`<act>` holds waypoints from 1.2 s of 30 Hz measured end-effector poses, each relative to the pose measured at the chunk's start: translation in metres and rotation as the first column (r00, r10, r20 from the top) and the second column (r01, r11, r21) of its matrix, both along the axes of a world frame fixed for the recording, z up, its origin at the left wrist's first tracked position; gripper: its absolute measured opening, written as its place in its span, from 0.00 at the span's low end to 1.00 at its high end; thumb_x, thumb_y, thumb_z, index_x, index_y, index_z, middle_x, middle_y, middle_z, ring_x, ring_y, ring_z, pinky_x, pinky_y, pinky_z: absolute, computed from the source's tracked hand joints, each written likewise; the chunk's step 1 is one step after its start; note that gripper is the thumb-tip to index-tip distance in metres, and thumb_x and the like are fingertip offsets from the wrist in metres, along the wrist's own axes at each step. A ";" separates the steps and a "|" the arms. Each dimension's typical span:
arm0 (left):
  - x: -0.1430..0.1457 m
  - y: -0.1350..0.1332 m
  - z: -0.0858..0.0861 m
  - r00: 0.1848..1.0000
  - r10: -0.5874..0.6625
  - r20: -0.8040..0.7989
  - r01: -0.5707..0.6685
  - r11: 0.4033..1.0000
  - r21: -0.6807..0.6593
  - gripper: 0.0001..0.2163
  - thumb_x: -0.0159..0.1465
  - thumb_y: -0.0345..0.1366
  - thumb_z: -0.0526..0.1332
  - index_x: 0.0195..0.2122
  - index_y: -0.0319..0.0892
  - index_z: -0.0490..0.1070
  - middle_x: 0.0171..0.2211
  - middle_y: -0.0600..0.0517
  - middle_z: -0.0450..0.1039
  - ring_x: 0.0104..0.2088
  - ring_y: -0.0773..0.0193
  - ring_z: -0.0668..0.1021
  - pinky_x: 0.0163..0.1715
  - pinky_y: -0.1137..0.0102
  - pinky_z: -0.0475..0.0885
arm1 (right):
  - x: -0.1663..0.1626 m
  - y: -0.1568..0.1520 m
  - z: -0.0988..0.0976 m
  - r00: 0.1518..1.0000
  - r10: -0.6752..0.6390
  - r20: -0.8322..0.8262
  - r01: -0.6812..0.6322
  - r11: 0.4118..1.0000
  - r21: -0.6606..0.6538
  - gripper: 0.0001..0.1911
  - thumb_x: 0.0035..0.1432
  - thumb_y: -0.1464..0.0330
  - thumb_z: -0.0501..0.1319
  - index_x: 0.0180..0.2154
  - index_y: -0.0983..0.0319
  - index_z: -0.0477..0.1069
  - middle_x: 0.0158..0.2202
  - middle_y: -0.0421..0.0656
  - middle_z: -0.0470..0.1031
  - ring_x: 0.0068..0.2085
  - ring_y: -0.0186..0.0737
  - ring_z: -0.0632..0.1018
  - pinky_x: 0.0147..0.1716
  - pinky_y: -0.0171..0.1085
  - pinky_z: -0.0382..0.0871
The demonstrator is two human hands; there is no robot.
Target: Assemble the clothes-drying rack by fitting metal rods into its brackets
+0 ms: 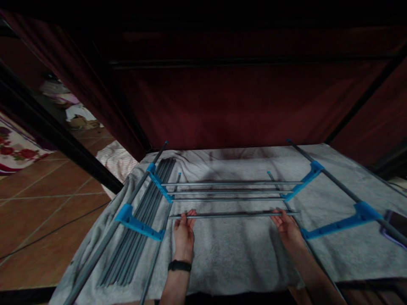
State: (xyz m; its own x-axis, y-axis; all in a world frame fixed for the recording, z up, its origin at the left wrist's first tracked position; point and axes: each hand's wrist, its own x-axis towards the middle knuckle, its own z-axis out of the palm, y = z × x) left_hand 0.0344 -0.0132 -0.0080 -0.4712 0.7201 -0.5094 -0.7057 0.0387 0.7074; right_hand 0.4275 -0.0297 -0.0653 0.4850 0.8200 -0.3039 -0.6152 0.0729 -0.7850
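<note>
A thin grey metal rod (233, 215) lies crosswise between my two hands. Near its left end my left hand (185, 231) has its fingers closed on it, a dark band round the wrist. My right hand (285, 224) grips the same rod towards its right end. Beyond it, several similar rods (230, 192) span a left blue bracket (159, 183) and a right blue bracket (303, 181). Closer to me, another blue bracket (140, 224) is on the left frame tube (98, 254), and one more blue bracket (341, 222) is on the right tube (341, 186).
A bundle of loose grey tubes (140, 228) lies at the left on the grey blanket (235, 254). A dark red panel (229, 106) rises behind. At the right edge is a phone-like dark object (394, 228). Tiled floor (41, 216) shows at left, with a dark post (63, 140) before it.
</note>
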 end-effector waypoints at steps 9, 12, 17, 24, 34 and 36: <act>0.000 0.001 0.001 1.000 0.009 -0.018 -0.008 1.000 0.010 0.08 0.69 0.29 0.57 0.33 0.41 0.72 0.34 0.46 0.81 0.38 0.63 0.84 0.51 0.65 0.78 | -0.004 0.002 0.002 1.000 -0.027 -0.012 0.027 1.000 -0.008 0.14 0.48 0.63 0.74 0.36 0.58 0.75 0.39 0.40 0.81 0.44 0.38 0.82 0.51 0.40 0.77; -0.003 0.001 0.000 1.000 0.005 -0.012 -0.004 1.000 0.026 0.11 0.72 0.32 0.52 0.34 0.41 0.72 0.34 0.45 0.81 0.39 0.61 0.84 0.52 0.62 0.78 | -0.009 0.003 0.008 0.999 -0.039 -0.018 0.040 0.999 0.003 0.14 0.49 0.62 0.74 0.35 0.57 0.74 0.38 0.38 0.81 0.44 0.38 0.81 0.52 0.41 0.76; -0.003 0.005 0.003 0.999 0.007 -0.046 -0.006 1.000 0.018 0.12 0.72 0.31 0.50 0.35 0.40 0.71 0.33 0.46 0.80 0.38 0.61 0.84 0.57 0.57 0.75 | -0.012 0.002 0.014 0.999 -0.028 -0.040 0.030 0.999 0.045 0.12 0.49 0.64 0.74 0.34 0.56 0.74 0.38 0.38 0.81 0.44 0.38 0.81 0.50 0.39 0.77; 0.000 0.004 0.006 0.993 -0.002 -0.118 0.006 1.000 0.030 0.08 0.70 0.31 0.53 0.36 0.42 0.70 0.35 0.45 0.79 0.44 0.57 0.83 0.61 0.54 0.71 | -0.016 0.002 0.016 0.998 -0.053 -0.031 0.054 0.997 0.054 0.14 0.47 0.67 0.74 0.29 0.56 0.69 0.38 0.36 0.81 0.44 0.37 0.81 0.51 0.40 0.76; -0.004 0.006 -0.005 0.978 -0.055 -0.200 0.060 0.998 0.018 0.03 0.65 0.29 0.59 0.34 0.42 0.71 0.37 0.48 0.79 0.45 0.59 0.82 0.62 0.56 0.71 | -0.016 0.004 0.021 1.000 -0.007 -0.028 0.008 0.999 0.032 0.15 0.46 0.65 0.76 0.31 0.58 0.71 0.38 0.40 0.82 0.42 0.40 0.81 0.47 0.41 0.78; -0.002 0.005 -0.002 0.977 -0.040 -0.209 0.043 0.999 0.011 0.04 0.65 0.29 0.59 0.33 0.42 0.70 0.37 0.48 0.79 0.46 0.59 0.82 0.62 0.54 0.71 | -0.015 0.003 0.021 0.999 -0.008 -0.041 0.010 0.999 0.037 0.16 0.45 0.65 0.76 0.34 0.59 0.73 0.39 0.42 0.82 0.44 0.42 0.81 0.48 0.41 0.78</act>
State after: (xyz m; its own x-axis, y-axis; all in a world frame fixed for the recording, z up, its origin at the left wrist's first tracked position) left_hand 0.0328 -0.0080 -0.0096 -0.5357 0.7479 -0.3920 -0.5406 0.0529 0.8396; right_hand 0.4128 -0.0268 -0.0441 0.4803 0.8267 -0.2931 -0.6456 0.1070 -0.7562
